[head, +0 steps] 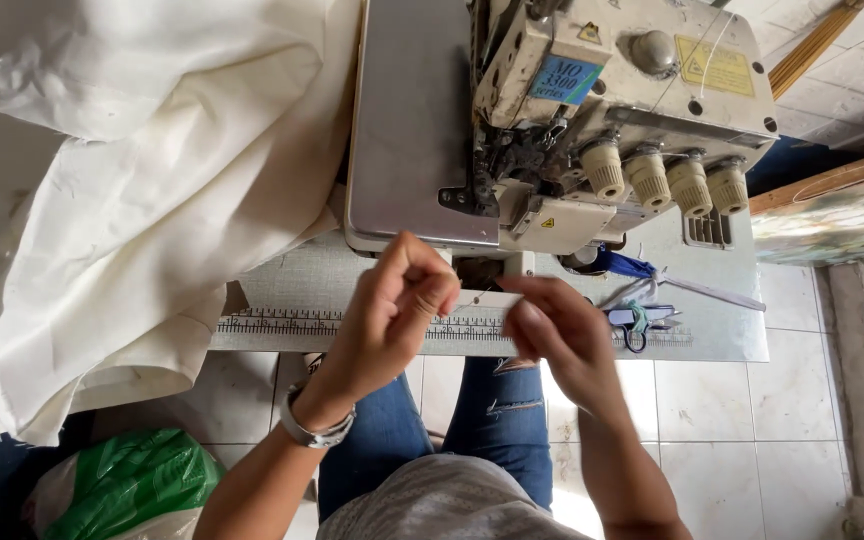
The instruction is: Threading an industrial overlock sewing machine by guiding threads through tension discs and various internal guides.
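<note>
My left hand [392,310] and my right hand [557,330] are raised close together in front of a cream overlock sewing machine [612,110]. Both hands have their fingertips pinched, and a thin thread [477,300] appears to run between them. The left wrist wears a metal watch [317,430]. A large piece of cream cloth [142,180] lies heaped on the table to the left of the machine's metal plate [407,120].
A ruler strip [272,325] runs along the table's front edge. Small scissors [642,320] and a blue item lie to the right of my hands. Four tension knobs [667,180] face me. A green plastic bag [122,480] sits on the tiled floor at left.
</note>
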